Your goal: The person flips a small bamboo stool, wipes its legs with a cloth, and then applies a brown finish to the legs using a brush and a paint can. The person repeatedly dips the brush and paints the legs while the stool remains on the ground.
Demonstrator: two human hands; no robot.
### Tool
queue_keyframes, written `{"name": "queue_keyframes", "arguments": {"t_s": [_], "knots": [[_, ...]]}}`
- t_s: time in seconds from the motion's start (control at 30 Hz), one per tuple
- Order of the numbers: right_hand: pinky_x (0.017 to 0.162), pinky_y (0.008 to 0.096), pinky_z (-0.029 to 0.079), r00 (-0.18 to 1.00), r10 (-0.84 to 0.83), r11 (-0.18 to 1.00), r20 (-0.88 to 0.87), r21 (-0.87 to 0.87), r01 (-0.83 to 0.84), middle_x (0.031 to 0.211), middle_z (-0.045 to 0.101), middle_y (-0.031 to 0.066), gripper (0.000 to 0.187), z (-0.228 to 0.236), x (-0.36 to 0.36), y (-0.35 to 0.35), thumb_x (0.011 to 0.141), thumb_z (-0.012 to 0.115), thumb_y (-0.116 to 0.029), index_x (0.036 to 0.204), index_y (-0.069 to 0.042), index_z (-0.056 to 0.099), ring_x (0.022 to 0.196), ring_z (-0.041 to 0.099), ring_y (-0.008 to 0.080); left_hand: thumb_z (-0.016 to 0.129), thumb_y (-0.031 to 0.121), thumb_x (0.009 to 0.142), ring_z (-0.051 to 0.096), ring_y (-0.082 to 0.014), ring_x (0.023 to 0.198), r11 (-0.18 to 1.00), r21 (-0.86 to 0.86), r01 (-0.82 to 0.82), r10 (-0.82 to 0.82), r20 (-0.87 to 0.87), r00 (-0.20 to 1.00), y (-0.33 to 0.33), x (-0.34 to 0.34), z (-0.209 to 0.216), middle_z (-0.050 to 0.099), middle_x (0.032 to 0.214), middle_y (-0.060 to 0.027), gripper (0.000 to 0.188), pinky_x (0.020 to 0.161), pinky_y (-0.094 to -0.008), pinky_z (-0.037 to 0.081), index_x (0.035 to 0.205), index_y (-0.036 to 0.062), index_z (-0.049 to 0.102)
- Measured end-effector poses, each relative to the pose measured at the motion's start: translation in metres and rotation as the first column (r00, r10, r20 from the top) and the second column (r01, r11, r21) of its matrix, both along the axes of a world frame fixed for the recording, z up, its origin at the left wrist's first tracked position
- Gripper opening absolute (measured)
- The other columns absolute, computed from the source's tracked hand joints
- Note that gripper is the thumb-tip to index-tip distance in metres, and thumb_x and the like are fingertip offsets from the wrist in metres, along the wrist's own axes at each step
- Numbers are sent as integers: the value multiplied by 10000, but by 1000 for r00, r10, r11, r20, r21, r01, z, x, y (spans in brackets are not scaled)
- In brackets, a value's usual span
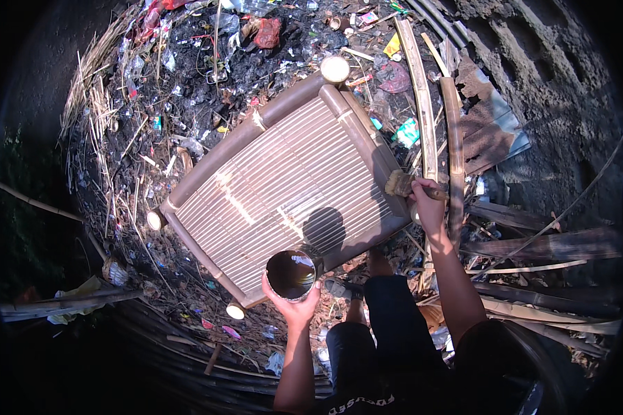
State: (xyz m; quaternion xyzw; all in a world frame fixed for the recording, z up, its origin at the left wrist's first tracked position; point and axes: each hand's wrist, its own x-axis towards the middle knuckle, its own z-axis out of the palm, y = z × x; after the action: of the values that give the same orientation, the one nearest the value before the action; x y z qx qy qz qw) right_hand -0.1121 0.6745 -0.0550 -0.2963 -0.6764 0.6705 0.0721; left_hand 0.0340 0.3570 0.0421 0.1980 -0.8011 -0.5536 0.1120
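Note:
My left hand is wrapped round a round can with dark liquid inside, held over the near edge of a bamboo table. The slatted top is brown, with paler streaks on some slats, and thick bamboo poles frame it. In my right hand is a paintbrush with tan bristles. Its bristles are by the table's right edge pole, near the right corner; whether they touch it I cannot tell. A dark round shadow falls on the slats beyond the can.
Litter and ash cover the ground behind the table. Long split bamboo poles lie along the right, next to a rusty metal sheet and a rough wall. More bamboo lengths lie at the lower right. My legs are close to the table's near side.

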Motion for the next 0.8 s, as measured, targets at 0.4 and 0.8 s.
{"name": "queue_keyframes", "arguments": {"t_s": [0.4,0.8], "knots": [[639,235,544,955,156,987,251,-20,-156,830,679,43,111,-36,-15,20,897,684,-121,942,-19,686,697,636,97,850,84,600,484,-294,1222,995,49,-90,91,-2,996,28,-40,-12,391,1357,-205,1127,1038,-421,410,1466,26,131],[875,336,508,650,735,518,195,457,-723,961,727,124,214,10,-124,-43,813,732,-195,992,-77,725,938,697,251,859,82,607,447,-284,1256,989,43,-139,140,-20,990,19,-19,4,360,1380,-186,1125,1052,-413,390,1471,34,139]]}}
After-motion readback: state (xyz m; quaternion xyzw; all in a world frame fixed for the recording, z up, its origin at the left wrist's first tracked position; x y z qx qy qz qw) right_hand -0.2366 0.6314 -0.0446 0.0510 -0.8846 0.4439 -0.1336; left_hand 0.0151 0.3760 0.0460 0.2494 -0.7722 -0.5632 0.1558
